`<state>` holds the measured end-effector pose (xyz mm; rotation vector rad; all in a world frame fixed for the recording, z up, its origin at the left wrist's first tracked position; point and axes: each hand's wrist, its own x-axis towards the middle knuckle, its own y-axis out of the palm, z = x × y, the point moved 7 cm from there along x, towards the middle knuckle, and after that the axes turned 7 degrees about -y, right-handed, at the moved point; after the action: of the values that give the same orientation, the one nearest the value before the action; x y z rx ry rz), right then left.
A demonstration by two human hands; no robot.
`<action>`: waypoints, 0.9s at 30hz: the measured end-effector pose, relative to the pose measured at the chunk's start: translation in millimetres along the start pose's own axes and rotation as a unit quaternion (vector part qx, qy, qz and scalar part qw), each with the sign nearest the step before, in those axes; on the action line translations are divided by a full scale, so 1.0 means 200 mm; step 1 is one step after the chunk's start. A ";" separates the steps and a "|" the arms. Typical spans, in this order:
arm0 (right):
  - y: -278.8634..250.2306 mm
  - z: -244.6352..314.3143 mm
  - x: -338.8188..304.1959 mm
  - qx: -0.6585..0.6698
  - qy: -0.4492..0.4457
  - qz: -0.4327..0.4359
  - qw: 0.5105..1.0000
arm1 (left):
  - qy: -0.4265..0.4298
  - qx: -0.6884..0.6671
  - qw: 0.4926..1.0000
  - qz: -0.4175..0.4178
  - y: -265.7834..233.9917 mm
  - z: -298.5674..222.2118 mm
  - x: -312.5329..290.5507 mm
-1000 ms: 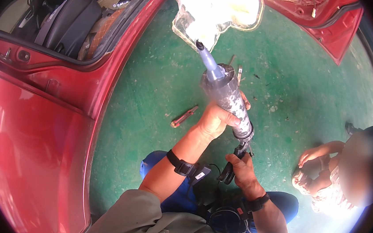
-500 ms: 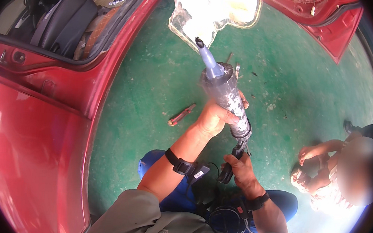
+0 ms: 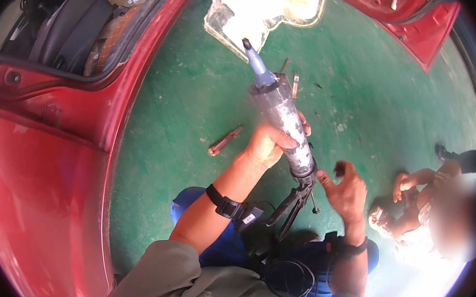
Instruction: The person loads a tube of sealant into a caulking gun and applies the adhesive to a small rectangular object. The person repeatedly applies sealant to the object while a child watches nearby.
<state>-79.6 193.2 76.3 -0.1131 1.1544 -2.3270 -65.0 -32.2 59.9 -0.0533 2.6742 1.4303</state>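
A caulking gun (image 3: pixel 285 127) with a worn, smeared barrel slants up and away from me over the green floor. Its grey-blue nozzle with a dark tip points at the far side. My left hand (image 3: pixel 272 143) is wrapped round the middle of the barrel. Below the barrel hang the gun's black handle and trigger (image 3: pixel 291 207), free of any hand. To the right of the gun's rear end my right hand (image 3: pixel 348 191) is raised with its fingers apart and curved, nothing visible in them. A thin rod sticks out near the handle.
A red car body (image 3: pixel 36 187) with an open window frame takes up the left. Pliers with red handles (image 3: pixel 225 140) lie on the floor. At the far side are a transparent sheet (image 3: pixel 215 25) in glare and a red panel (image 3: pixel 423 37). Another person (image 3: pixel 413 215) crouches at the right.
My right hand has let go of the gun's handle and moved up and to the right. My left hand keeps its hold on the barrel.
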 end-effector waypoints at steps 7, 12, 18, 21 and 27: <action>0.10 0.20 0.17 0.262 -0.131 0.098 0.951 | -0.050 -0.051 0.996 0.061 0.10 0.18 0.05; 0.09 0.03 0.16 0.206 -0.029 0.069 0.976 | -0.043 -0.031 0.997 0.053 0.12 0.27 0.08; -0.02 -0.17 0.17 0.076 -0.018 -0.028 0.997 | -0.130 0.306 0.862 -0.383 -0.75 0.08 0.01; -0.07 -0.24 0.18 0.023 0.008 -0.053 0.998 | -0.177 0.570 0.669 -0.444 -1.17 0.05 -0.16; -0.09 -0.25 0.17 -0.019 0.032 -0.068 0.997 | -0.097 0.766 0.521 -0.362 -1.44 0.35 -0.28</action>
<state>-131.7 221.1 52.2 -0.1351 1.2572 -2.4438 18.9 -134.3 -210.4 -0.6399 2.1473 -1.1880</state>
